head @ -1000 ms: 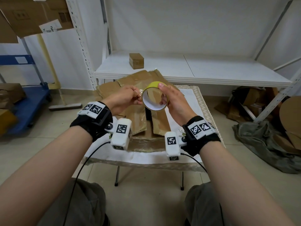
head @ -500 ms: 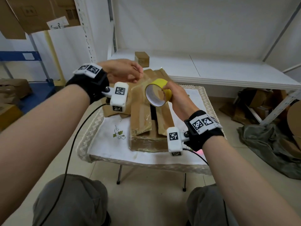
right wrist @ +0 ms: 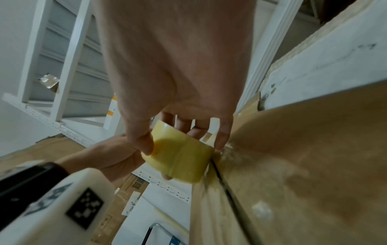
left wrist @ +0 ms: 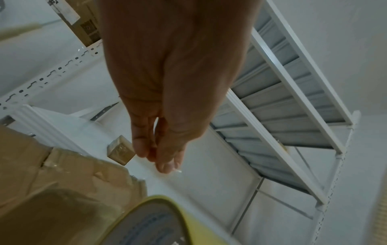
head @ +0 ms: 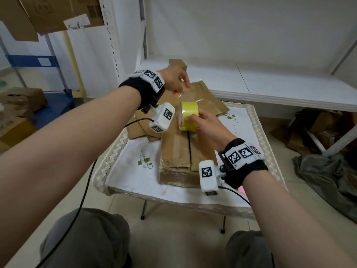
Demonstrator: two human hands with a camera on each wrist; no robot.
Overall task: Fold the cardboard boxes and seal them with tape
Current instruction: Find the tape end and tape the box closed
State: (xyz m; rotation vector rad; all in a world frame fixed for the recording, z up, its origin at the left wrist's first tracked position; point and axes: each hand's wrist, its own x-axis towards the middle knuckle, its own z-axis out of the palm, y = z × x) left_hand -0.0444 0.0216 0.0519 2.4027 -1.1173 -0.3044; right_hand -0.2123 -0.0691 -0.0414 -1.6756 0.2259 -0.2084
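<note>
Since a moment ago the left hand (head: 174, 79) has drawn clear tape (head: 188, 95) off the roll (head: 189, 116), gripped by the right hand (head: 207, 125) above the box (head: 178, 151); slack film may fold and stick to itself.

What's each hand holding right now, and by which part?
Right hand grips the yellow tape roll by its outer band, thumb on one side, fingers on the other. Left hand pinches the pulled-out free end of the clear tape strip.

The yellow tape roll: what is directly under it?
Under the tape roll, gripped by the right hand, is the cardboard box with its dark centre seam between closed flaps. Whether the roll touches the box is unclear; the box's inside is covered.
</note>
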